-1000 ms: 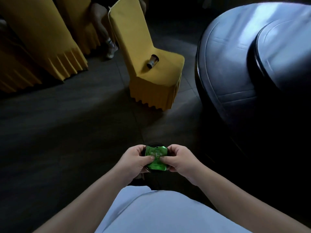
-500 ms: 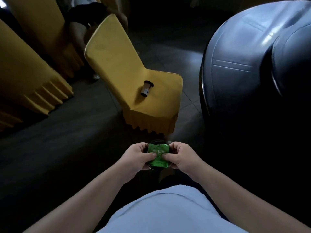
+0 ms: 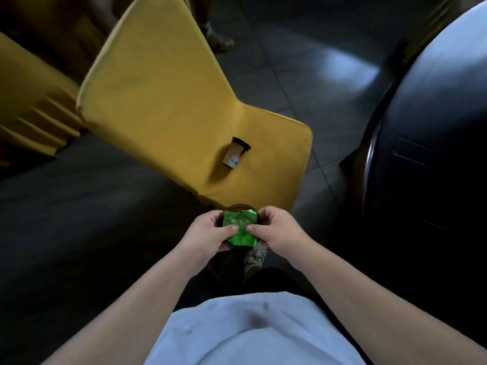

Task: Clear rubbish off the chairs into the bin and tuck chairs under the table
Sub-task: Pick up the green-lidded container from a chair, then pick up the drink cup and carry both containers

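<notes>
**Green wrapper carried up to the next chair**

A crinkled, shiny green foil wrapper [image 3: 239, 229] is held in front of the body, pinched from both sides: the left hand [image 3: 210, 231] and the right hand [image 3: 276, 230] each have a closed grip on it, thumbs pressed on its upper face and fingers curled beneath. A dark round object is partly visible just under the wrapper and the hands; what it is cannot be told.

Compared with a second ago, the yellow fabric-covered chair [image 3: 168, 101] is seen much closer and larger, its seat edge now just beyond the hands, while the grip on the wrapper is unchanged. From this it is judged that the chair has been approached with the wrapper not yet binned, and that the item on the seat is to be collected next.

On the seat a small brown paper cup [image 3: 235, 153] lies on its side, its dark rim pointing away and a pale label near its base. The chair cover is matte, soft cloth with a pleated skirt. To the right, the round counter [image 3: 434, 127] is draped in a glossy dark sheet that catches the light. The floor [image 3: 303, 61] is of dark smooth tiles. No bin can be identified with certainty.
</notes>
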